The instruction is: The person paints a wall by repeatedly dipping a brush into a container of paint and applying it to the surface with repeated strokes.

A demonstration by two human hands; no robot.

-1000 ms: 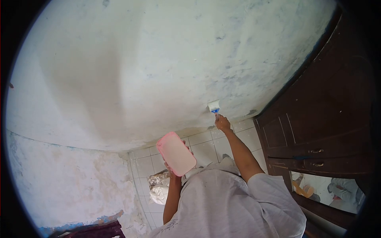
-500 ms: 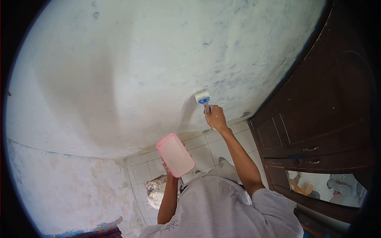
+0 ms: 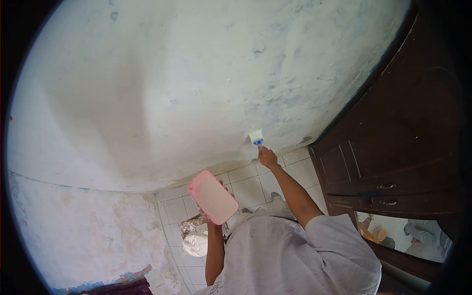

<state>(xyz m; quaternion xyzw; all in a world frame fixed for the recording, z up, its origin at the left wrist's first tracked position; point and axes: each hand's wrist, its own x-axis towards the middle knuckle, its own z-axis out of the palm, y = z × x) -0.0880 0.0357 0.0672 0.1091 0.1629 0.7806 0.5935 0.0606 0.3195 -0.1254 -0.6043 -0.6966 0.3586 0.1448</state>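
Note:
My right hand (image 3: 268, 157) is closed round the handle of a paintbrush (image 3: 256, 136) with a blue ferrule and pale, paint-coated bristles. Its bristles are against the lower part of the wall (image 3: 206, 88), which is whitish with grey-blue patches. My left hand (image 3: 212, 217) grips a pink plastic container (image 3: 213, 197) from beneath and along its sides. Inside the container is pale, whitish paint, and it is held in front of my body, left of the brush. Parts of the left fingers are hidden behind the container.
A dark brown wooden cabinet (image 3: 388, 142) with drawers stands on the right, and a mirror (image 3: 403, 233) below it shows reflections. White bags or sacks (image 3: 195, 243) lie on the tiled floor (image 3: 248, 189). A second wall (image 3: 93, 226) with peeling paint is at the left.
The paintbrush and my right hand have moved down the wall toward the floor. The container in my left hand has shifted slightly left and down.

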